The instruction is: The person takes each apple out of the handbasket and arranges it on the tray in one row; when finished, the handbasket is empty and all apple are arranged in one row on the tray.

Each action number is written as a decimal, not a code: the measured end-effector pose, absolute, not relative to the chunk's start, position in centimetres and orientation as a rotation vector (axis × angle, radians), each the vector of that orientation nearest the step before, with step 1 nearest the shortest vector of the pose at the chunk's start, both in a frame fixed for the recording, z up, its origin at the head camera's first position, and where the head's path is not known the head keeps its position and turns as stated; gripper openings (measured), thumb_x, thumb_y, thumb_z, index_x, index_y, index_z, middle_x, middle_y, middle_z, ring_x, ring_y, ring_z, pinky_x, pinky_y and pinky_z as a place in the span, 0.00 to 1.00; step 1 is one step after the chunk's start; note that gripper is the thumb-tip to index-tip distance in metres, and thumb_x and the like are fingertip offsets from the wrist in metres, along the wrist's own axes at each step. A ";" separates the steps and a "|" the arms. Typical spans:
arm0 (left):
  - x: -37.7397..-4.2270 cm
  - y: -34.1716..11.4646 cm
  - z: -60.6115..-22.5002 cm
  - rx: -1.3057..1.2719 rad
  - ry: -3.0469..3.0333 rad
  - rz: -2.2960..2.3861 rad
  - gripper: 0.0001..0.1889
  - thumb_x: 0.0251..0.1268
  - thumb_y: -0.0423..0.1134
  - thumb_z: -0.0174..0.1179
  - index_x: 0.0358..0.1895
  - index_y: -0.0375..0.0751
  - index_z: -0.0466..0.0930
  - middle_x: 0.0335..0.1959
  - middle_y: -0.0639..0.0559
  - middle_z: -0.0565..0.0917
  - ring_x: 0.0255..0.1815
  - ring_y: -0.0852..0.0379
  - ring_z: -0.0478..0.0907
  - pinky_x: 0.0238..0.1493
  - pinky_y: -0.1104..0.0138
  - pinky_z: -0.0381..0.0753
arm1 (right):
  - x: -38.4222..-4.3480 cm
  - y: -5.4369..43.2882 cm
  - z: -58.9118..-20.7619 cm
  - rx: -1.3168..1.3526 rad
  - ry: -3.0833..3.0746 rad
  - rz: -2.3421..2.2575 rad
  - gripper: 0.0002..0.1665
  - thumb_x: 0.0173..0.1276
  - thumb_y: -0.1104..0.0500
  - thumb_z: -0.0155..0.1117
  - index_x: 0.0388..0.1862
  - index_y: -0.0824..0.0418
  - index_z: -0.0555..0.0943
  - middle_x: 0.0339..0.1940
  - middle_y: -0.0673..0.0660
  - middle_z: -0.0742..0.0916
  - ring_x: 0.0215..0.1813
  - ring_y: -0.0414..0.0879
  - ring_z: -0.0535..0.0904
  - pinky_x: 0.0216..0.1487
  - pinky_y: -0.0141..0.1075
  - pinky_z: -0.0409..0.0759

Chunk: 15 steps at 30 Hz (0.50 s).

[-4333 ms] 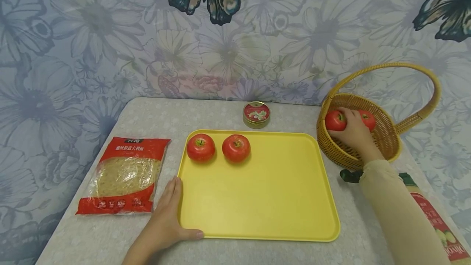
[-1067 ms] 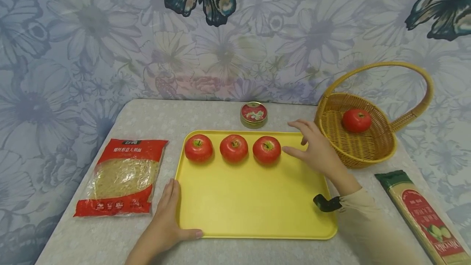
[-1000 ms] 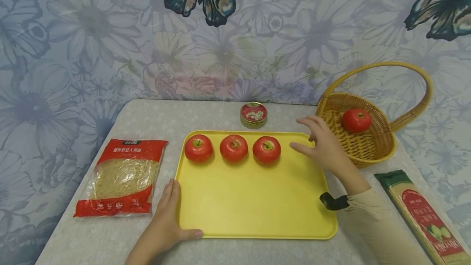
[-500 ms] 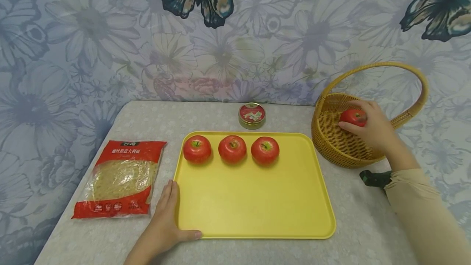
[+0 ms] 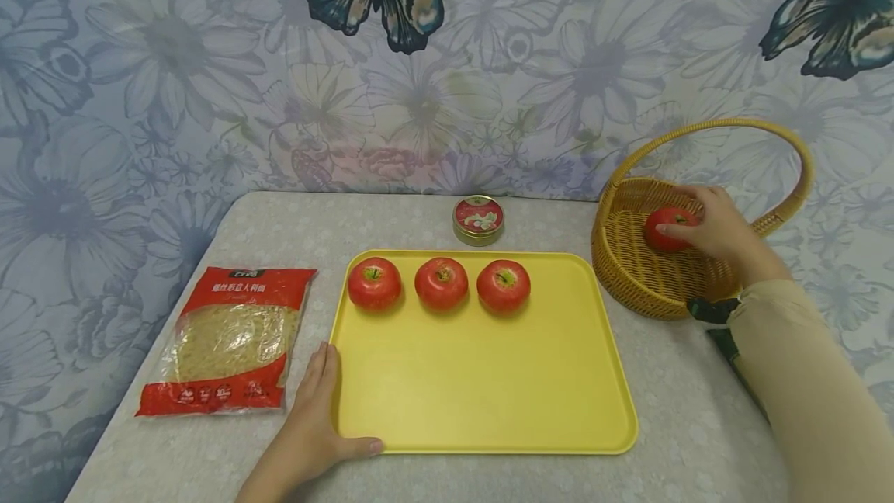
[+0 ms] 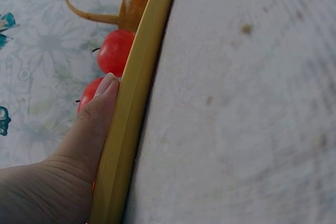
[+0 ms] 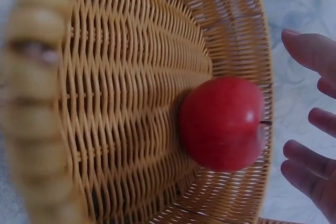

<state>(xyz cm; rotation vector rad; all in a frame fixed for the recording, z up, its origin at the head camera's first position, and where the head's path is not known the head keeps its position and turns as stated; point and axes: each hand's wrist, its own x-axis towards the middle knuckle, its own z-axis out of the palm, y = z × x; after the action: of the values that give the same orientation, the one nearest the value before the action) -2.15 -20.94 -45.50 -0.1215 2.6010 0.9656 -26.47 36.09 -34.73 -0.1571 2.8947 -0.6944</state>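
Note:
My right hand reaches into the wicker basket, its thumb and fingers spread around a red apple. In the right wrist view, a gap separates the fingers from that apple, which rests against the basket's side. My left hand steadies the near left corner of the yellow tray, fingers straight along its left side and thumb along the front edge. Three more apples stand in a row at the tray's back: left apple, middle apple, right apple.
A red-and-clear bag of pasta lies left of the tray. Behind the tray stands a small round tin. The right sleeve mostly covers a green-ended packet. The basket's tall handle arches above it.
A third apple has come from the basket onto the tray. My right hand has since gone from the tray back to the basket's remaining apple. The left hand has kept its place.

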 end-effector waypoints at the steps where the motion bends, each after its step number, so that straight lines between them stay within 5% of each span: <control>1: -2.1 -21.0 -45.5 -0.120 2.600 0.967 0.84 0.24 0.73 0.76 0.79 0.43 0.23 0.82 0.37 0.28 0.81 0.31 0.30 0.76 0.38 0.44 | -26.7 36.2 -34.8 -0.157 2.887 -0.684 0.57 0.67 0.38 0.64 0.80 0.68 0.49 0.75 0.82 0.52 0.67 0.76 0.58 0.63 0.72 0.61; 5: -2.1 -21.0 -45.7 -0.124 2.588 0.964 0.84 0.24 0.73 0.76 0.79 0.44 0.23 0.82 0.38 0.28 0.81 0.31 0.30 0.76 0.38 0.44 | -27.4 36.6 -35.3 -0.142 2.838 -0.642 0.60 0.66 0.38 0.66 0.80 0.68 0.46 0.75 0.83 0.50 0.73 0.80 0.47 0.66 0.75 0.55; 15: -2.2 -21.1 -45.8 -0.128 2.585 0.969 0.84 0.24 0.73 0.76 0.80 0.45 0.23 0.82 0.39 0.28 0.81 0.32 0.30 0.76 0.38 0.44 | -28.1 37.0 -36.1 -0.076 2.802 -0.585 0.63 0.64 0.40 0.68 0.81 0.65 0.42 0.74 0.83 0.47 0.71 0.83 0.47 0.65 0.76 0.55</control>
<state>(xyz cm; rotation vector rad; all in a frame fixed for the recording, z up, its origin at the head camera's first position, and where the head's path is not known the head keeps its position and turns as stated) -2.19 -21.08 -45.80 -0.1285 2.5854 0.9694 -28.09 37.03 -36.07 -0.0762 2.8019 -0.5846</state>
